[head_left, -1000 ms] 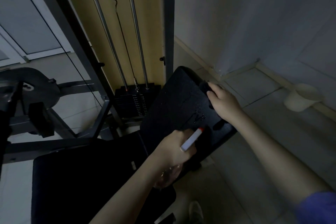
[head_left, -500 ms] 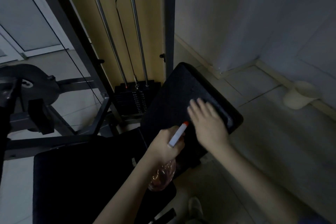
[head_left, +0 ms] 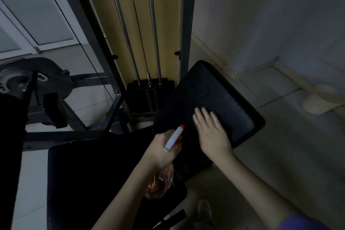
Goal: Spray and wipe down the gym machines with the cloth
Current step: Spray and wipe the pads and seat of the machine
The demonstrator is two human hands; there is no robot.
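My left hand [head_left: 161, 148] is closed around a clear spray bottle [head_left: 160, 183] whose white nozzle with an orange tip points up and to the right. My right hand [head_left: 211, 132] lies flat, fingers spread, on the tilted black pad [head_left: 214, 87] of the gym machine. It presses down on a dark cloth that hardly stands out from the pad. The nozzle tip sits just left of my right hand. A second black pad [head_left: 93, 173] lies below and to the left, under my left forearm.
Behind the pad stand the weight stack [head_left: 149, 97], its steel guide rods and the grey frame posts. A grey cam wheel [head_left: 37, 76] and bars are at the left. A pale bucket [head_left: 321, 101] stands by the wall at the right. Tiled floor lies below.
My right hand left the pad's far right edge, slid down and left across the pad, and now lies flat. My left hand with the bottle stayed nearly still.
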